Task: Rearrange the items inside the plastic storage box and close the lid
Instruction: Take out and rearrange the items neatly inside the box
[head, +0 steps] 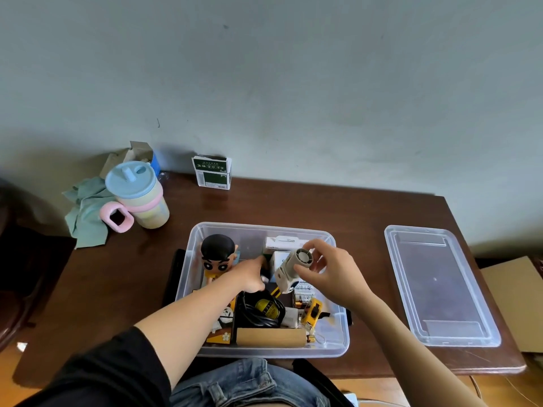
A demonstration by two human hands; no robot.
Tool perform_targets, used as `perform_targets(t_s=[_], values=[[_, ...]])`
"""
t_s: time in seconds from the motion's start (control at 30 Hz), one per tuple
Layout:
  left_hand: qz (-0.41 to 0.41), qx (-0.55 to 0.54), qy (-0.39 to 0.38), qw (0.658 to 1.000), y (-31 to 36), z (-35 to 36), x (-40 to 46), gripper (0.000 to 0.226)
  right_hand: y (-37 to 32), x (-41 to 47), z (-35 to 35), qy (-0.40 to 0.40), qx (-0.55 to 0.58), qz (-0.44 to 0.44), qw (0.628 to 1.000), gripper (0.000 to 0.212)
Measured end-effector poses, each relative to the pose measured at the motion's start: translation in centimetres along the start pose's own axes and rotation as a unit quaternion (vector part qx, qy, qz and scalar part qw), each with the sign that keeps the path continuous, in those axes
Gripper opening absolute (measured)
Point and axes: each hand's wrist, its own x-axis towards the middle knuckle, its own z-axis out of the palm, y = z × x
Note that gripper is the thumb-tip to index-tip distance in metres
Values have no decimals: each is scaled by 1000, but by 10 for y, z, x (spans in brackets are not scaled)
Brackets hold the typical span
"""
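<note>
Rearrangement is the step in hand; closing has not begun. Storage box (338,342), clear plastic, sits open on the dark wooden surface (338,207) directly before the seated person, and its lid (440,286) lies flat on the surface to the right, well apart from the box. Right hand (332,274) is raised over the back half of the box, its thumb and fingers pinching a small white handheld fan (291,267), which hangs tilted with its round grille uppermost and appears clear of the contents below. Left hand (249,274) reaches into the middle of the box with fingers curled downward onto something dark; what it grips, or whether it grips at all, cannot be told. Contents noted: a cartoon figurine (217,257) upright at the back left, white cartons (282,245) against the back wall, a coil of black cable (258,312) in the centre, a yellow gadget (313,312) to the right, and a tan cardboard box (270,337) along the near wall. In my judgement the next move calls for a free gap to be made for the fan and for it to be laid low, since anything standing above the rim would stop the lid from seating. Figurine height looks the likeliest obstruction. Lid must then be fetched from the right.
</note>
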Motion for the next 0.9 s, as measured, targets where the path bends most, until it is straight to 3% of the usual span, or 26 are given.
perform_targets(t_s=[0.23,0.47,0.63,0.77,0.9], values=[[44,-30,13,998,0,-13,-15,44,9,-3,1,0,-43,-5,999,40],[88,-74,-85,990,7,0,-32,51,2,3,-2,22,23,-25,999,33],[87,-3,-103,991,0,-3,-42,22,-22,19,13,39,43,-34,998,35],[94,24,-72,993,-11,-4,-53,41,-39,43,36,-10,-83,-51,995,35],[90,28,-45,995,-16,-5,-61,43,-47,64,60,-75,-262,-108,956,34]])
